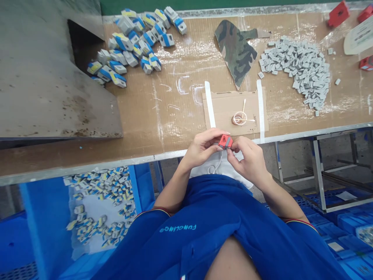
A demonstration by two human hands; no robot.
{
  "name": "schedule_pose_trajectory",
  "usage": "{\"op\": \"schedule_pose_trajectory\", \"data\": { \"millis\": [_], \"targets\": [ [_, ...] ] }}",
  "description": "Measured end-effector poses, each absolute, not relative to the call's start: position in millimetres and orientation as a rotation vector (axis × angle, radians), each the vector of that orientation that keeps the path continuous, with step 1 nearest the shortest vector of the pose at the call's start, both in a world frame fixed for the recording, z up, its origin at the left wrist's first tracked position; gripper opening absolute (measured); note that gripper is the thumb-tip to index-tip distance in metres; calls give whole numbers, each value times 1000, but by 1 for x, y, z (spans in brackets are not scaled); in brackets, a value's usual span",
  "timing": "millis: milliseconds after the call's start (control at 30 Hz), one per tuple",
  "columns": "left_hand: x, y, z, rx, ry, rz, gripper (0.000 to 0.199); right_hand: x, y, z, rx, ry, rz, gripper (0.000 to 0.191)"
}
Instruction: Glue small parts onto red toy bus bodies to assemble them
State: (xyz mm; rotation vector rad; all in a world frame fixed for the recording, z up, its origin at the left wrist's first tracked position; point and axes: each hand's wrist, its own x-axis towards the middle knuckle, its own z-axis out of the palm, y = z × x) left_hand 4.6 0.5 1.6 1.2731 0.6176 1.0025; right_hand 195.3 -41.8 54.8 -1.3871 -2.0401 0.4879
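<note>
A small red plastic block with a grey part (pixel 225 141) is held up at the table's front edge. My left hand (pixel 201 149) is closed on it, pinching it from the left between thumb and fingers. From the right, the thumb and fingertips of my right hand (pixel 249 157) press together at the block's grey side; any smaller piece between them is hidden. Just beyond my hands, a cardboard sheet (pixel 227 102) is taped down with white strips. On it a small round cup (pixel 239 118) holds cotton swabs.
Small grey pieces (pixel 303 64) form a heap at right. A camouflage-patterned scrap (pixel 236 50) lies centrally. White, blue and yellow blocks (pixel 136 35) pile beside a metal chute (pixel 55 77). More fill a blue bin (pixel 46 217) below left. Red parts (pixel 338 14) lie far right.
</note>
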Motion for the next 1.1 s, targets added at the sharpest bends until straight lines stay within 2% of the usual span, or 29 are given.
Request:
{"op": "schedule_pose_trajectory", "data": {
  "millis": [167, 333, 667, 867, 1100],
  "targets": [
    [2, 2, 1, 1324, 637, 982, 32, 191, -39, 53, -1360, -2054, 479, 24],
    [-1, 6, 3, 1345, 705, 974, 31, 191, -34, 41, -1317, -1985, 622, 24],
    [4, 3, 2, 1223, 652, 1055, 34, 196, -35, 44, -1282, -1935, 662, 15],
    [4, 2, 2, 1162, 623, 1017, 34, 198, -34, 50, -1312, -1990, 652, 15],
    [1, 4, 4, 1286, 714, 971, 33, 198, -31, 44, -1299, -1866, 898, 22]
  ]
}}
